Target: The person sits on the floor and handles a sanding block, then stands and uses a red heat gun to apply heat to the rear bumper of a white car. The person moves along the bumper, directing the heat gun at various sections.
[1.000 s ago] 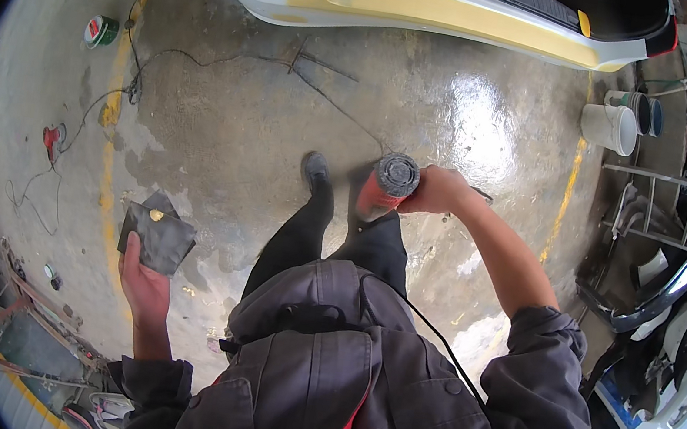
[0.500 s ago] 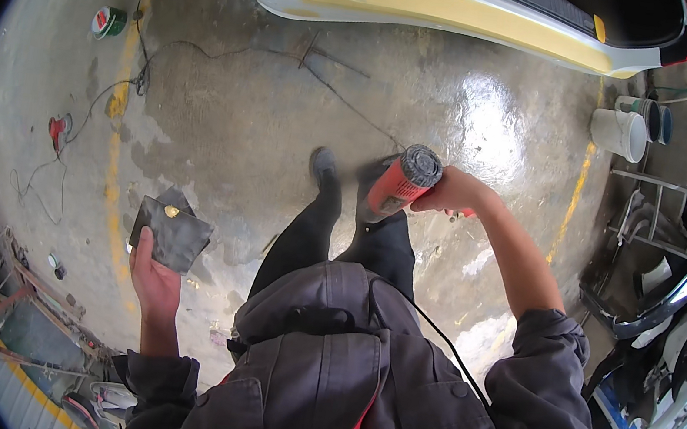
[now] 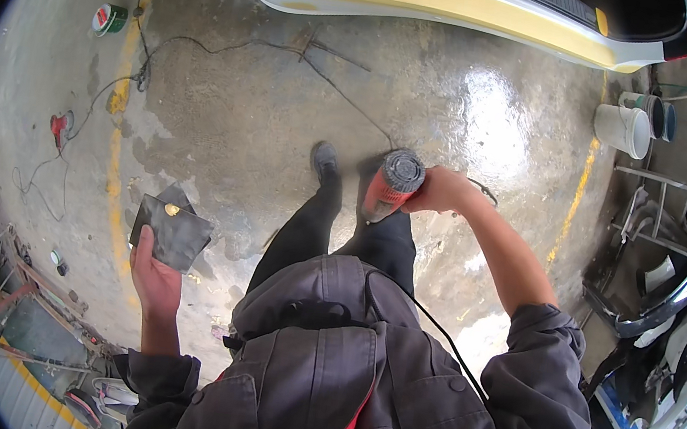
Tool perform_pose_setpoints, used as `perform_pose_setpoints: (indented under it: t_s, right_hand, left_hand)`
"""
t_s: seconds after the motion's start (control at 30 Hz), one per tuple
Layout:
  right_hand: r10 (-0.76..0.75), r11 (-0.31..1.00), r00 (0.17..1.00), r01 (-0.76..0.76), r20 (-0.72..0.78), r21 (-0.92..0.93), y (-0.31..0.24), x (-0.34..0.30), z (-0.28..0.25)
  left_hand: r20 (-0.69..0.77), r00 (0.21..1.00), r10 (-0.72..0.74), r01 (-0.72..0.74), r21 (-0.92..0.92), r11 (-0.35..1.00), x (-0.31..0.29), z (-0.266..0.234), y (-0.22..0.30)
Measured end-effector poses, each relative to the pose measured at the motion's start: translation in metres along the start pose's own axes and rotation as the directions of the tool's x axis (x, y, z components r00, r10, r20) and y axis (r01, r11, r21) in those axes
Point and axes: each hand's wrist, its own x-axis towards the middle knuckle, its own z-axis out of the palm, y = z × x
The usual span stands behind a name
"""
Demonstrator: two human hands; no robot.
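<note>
Over the floor [image 3: 223, 136], between its yellow lines [image 3: 120, 98], the right hand [image 3: 441, 192] clasps a red power tool [image 3: 393, 190], just swung slightly leftward yet remaining well apart from the yellow-dabbed dark plates [image 3: 182, 237] pinched in the left hand [image 3: 156, 283].

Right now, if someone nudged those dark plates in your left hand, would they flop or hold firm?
The dark plates look fairly stiff: the left hand grips them near one edge, yet no sag shows. They seem thin, so probably light. The yellow blob on top might smear if soft.
</note>
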Motion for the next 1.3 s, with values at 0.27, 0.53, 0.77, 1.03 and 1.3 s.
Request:
perform_pose_setpoints:
  t_s: [0.27, 0.53, 0.77, 1.03, 1.3]
  right_hand:
    - [0.108, 0.994, 0.990, -0.109, 0.088, 0.012, -0.015, -0.012, -0.005]
    - [0.051, 0.991, 0.999, -0.051, -0.004, -0.126, 0.004, -0.014, 0.002]
    - [0.090, 0.996, 0.996, -0.090, 0.020, -0.022, -0.001, -0.029, -0.015]
    - [0.026, 0.986, 0.996, -0.040, -0.087, -0.161, 0.002, -0.021, -0.008]
    - [0.114, 0.992, 0.990, -0.119, 0.080, 0.050, -0.006, -0.025, -0.022]
  left_hand:
    - [-0.003, 1.000, 0.012, -0.012, -0.001, 1.000, -0.001, -0.002, -0.003]
    - [0.044, 0.999, -0.017, 0.016, 0.023, 1.000, -0.001, 0.007, -0.003]
    - [0.040, 0.999, -0.023, 0.022, 0.018, 1.000, 0.004, 0.011, -0.004]
    - [0.045, 0.999, -0.017, 0.017, 0.011, 1.000, 0.007, 0.020, -0.005]
    - [0.050, 0.999, -0.019, 0.018, 0.017, 1.000, 0.010, 0.022, -0.005]
